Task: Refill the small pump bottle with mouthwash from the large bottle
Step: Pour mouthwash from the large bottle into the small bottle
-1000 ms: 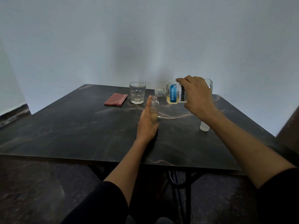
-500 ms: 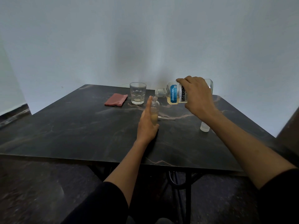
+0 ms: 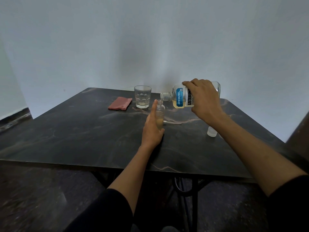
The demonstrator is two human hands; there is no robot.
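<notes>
- Two hands are at work over the dark marbled counter (image 3: 83, 131), and the step in hand looks like the pour itself.
- Right hand (image 3: 203, 99): curled round the large clear mouthwash bottle with the blue and white label (image 3: 179, 97), holding it tipped almost flat in the air, neck pointing left.
- Left hand (image 3: 153, 129): steadies the small clear uncapped bottle (image 3: 160, 113), which stands upright near the middle of the counter; the forefinger lies straight up its side, and whether the thumb and other fingers wrap it I cannot tell.
- Yellowish liquid fills roughly the lower part of the small bottle; a shallow pool of it lies along the low side of the large one.
- Large bottle's mouth sits just above and slightly right of the small neck; no stream can be made out.
- Next move, as I judge it: tip a little further with the mouth kept right over the narrow neck, slowly, since so small an opening invites a spill.
- Thin pump tube (image 3: 172, 122) lies flat just right of the small bottle; a small white cap (image 3: 212, 132) stands under the right forearm, near the counter's right edge.
- Clear faceted tumbler (image 3: 142, 97) and folded reddish cloth (image 3: 120, 103) sit behind and to the left, apart from the pour.
- Broad bare counter runs left and toward the near edge; room is tighter on the right.
</notes>
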